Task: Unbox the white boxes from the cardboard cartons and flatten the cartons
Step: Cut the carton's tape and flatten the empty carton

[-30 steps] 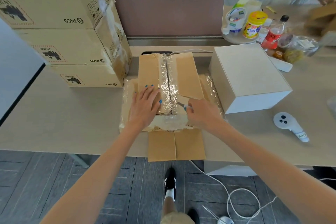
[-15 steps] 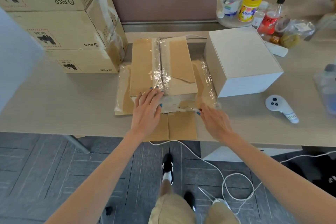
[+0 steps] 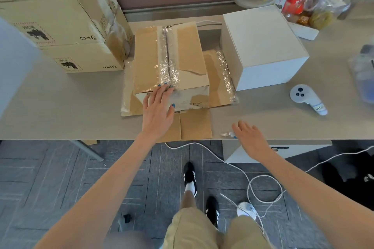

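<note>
**Brown cardboard carton (image 3: 153, 60): mid-table, top seam taped shut**

The carton lies flat on the pale grey table (image 3: 60, 107), with crinkled clear tape running along its top seam from 12 to 6 o'clock. It sits on flattened brown cardboard sheets (image 3: 195, 125) that stick out past the table's near edge.

Left hand (image 3: 158, 107): palm down, fingers spread wide. It presses on the carton's near edge at 6 o'clock, fingertips on the taped seam.

Right hand (image 3: 251, 137): at 5 o'clock of the carton, over the table's front edge, fingers loosely extended. A small silvery tool (image 3: 226, 134) lies at its fingertips; I cannot tell whether it is pinched.

A plain white cube-shaped box (image 3: 263, 46) stands at 3 o'clock, just beside the carton. Three stacked printed cardboard cartons (image 3: 60, 26) are at 10 o'clock. A white handheld controller (image 3: 301, 95) lies at 4 o'clock.
</note>
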Motion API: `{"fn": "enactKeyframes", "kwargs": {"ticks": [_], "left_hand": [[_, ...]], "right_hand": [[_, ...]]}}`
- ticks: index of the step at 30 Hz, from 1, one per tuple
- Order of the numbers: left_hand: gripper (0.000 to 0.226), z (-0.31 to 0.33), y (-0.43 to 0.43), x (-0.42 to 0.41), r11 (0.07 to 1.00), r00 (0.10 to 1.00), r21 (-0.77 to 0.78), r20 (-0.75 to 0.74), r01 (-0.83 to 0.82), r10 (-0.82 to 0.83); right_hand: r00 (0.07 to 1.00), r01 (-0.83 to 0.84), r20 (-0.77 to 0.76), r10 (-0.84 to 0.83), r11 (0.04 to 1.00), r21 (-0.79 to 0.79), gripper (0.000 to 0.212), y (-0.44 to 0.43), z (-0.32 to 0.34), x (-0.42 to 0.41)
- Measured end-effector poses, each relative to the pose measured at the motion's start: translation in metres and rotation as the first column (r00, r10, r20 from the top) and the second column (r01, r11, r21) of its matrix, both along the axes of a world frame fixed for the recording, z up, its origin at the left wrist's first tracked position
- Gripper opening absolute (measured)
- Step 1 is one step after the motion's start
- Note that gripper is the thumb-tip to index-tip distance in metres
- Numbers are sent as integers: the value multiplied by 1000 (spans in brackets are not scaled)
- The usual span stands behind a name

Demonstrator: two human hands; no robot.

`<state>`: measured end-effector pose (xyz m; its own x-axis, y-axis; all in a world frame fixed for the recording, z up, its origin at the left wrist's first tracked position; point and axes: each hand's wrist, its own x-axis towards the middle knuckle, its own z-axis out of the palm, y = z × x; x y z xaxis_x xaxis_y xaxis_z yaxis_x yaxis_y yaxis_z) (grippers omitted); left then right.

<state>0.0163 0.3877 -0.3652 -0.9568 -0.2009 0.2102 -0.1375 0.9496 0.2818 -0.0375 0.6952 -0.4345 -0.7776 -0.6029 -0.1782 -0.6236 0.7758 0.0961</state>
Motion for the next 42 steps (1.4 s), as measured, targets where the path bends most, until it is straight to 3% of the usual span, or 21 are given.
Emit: {"fn": "enactKeyframes", "kwargs": {"ticks": [7,13,15,17,20,23,27,30,33,42], "left_hand": [[53,1,2,0,1000,1000,9,14,-12,12],[50,4,4,0,1000,1000,-4,-6,-23,23],[47,7,4,0,999,999,-23,-25,-34,34],[44,13,4,-4,998,997,-25,-54,-51,49],[37,22,2,-16,998,993,-1,-99,-67,67],[34,28,-6,-29,992,988,48,-102,-115,119],[41,32,-14,-49,968,970,64,16,-242,242],[64,38,-19,-66,910,903,102,210,-401,374],[80,42,-27,-81,875,844,108,341,-472,414],[83,39,-31,-101,873,801,51,426,-486,421]], "right_hand": [[999,38,-30,-37,998,40,83,-3,-2,-7],[998,64,24,-66,994,93,70,-7,3,-9],[998,59,-14,-59,998,33,60,-13,7,-12],[995,33,-87,-45,990,-137,47,-26,16,-18],[985,-11,-166,-52,934,-358,36,-58,43,-30],[974,-35,-213,-74,883,-469,25,-92,73,-43],[960,-30,-258,-111,873,-487,21,-126,91,-54],[958,-11,-249,-140,852,-523,19,-143,94,-61],[977,-49,-202,-62,865,-500,25,-157,93,-70],[994,-17,-97,-40,854,-520,38,-163,86,-79]]}}
